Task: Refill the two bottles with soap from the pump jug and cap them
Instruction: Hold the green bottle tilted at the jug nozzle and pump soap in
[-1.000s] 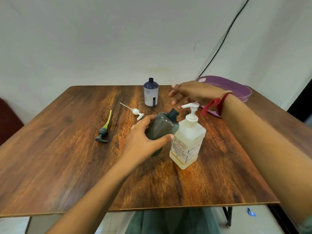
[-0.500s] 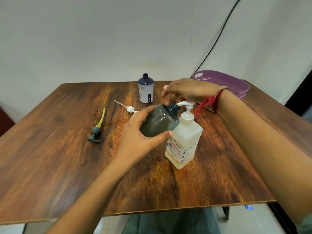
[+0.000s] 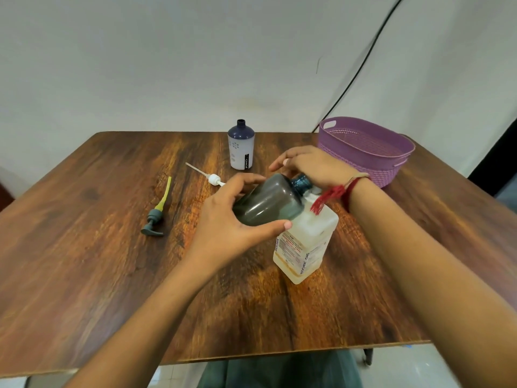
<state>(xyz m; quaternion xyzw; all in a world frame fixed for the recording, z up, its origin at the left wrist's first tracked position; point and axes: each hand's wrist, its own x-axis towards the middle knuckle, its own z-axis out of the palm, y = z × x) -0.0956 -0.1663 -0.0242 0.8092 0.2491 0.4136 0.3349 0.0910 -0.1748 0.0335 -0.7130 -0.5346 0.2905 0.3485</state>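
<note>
My left hand [image 3: 232,222] grips a dark grey bottle [image 3: 268,203], tilted so its open neck points right at the pump head of the white soap jug [image 3: 305,242]. My right hand [image 3: 310,163] lies flat on top of the jug's pump, which it hides. A second bottle [image 3: 241,145], white with a dark blue top and no cap, stands upright at the back of the wooden table [image 3: 84,247]. Two loose pump caps lie on the table: a grey and yellow one [image 3: 157,214] at the left, and a white one [image 3: 211,177] near the middle.
A purple plastic basket [image 3: 366,149] sits at the table's back right, just behind my right wrist. A black cable [image 3: 361,65] runs down the wall behind it. The table's front edge is close to my body.
The grey bottle's neck came up under the pump spout. My right hand dropped from hovering behind the pump onto its head, and the pump head sits lower than before.
</note>
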